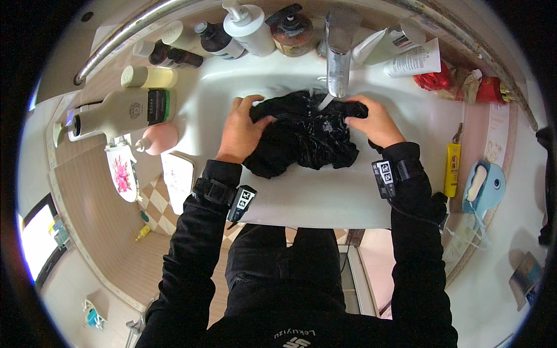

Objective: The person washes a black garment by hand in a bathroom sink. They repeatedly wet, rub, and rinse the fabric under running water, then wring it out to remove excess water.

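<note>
A wet black cloth [304, 135] lies bunched in the white washbasin [322, 191]. Water runs onto it from the chrome faucet [338, 69] above its far edge. My left hand [243, 128] grips the cloth's left part between thumb and fingers. At the upper right, my right hand [378, 122] pinches a raised fold of the same cloth. The cloth's underside is hidden.
Pump bottles, including a white one [250, 32] and a brown one [291, 35], line the basin's back rim. A large grey bottle [126, 111] lies left. White tubes [413, 61] and a yellow tube [452, 169] are right, near a blue whale-shaped holder [494, 185].
</note>
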The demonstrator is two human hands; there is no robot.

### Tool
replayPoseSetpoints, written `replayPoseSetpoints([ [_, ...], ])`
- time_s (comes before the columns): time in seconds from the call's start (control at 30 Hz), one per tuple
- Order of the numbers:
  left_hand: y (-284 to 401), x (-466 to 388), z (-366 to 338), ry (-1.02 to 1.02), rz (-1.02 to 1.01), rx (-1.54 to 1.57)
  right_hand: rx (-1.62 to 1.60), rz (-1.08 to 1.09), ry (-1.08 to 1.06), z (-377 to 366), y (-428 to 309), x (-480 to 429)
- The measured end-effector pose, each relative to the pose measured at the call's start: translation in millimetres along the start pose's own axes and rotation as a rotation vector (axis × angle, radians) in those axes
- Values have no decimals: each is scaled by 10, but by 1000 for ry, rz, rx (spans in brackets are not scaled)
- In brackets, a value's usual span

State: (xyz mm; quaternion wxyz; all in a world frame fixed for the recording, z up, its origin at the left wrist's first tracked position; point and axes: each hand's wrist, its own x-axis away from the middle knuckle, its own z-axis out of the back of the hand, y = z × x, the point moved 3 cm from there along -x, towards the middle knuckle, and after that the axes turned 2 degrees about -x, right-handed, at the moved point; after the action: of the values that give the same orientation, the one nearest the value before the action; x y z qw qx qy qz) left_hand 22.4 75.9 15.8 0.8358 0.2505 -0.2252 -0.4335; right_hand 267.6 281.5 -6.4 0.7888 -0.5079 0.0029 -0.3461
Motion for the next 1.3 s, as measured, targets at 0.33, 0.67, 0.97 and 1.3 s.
replayPoseSetpoints([
  [0.33, 89, -152, -460, -91, -237, -374, 544, -74, 129, -301, 352, 36],
  [0.67, 108, -326, -779, -421, -207, -456, 352, -149, 97, -141, 504, 0],
  [0.97, 116, -219, -733, -220, -214, -432, 664, 122, 382, -222, 425, 206],
  [1.3, 280, -352, -502, -220, -115, -305, -158, -468, 65, -88, 322, -74],
])
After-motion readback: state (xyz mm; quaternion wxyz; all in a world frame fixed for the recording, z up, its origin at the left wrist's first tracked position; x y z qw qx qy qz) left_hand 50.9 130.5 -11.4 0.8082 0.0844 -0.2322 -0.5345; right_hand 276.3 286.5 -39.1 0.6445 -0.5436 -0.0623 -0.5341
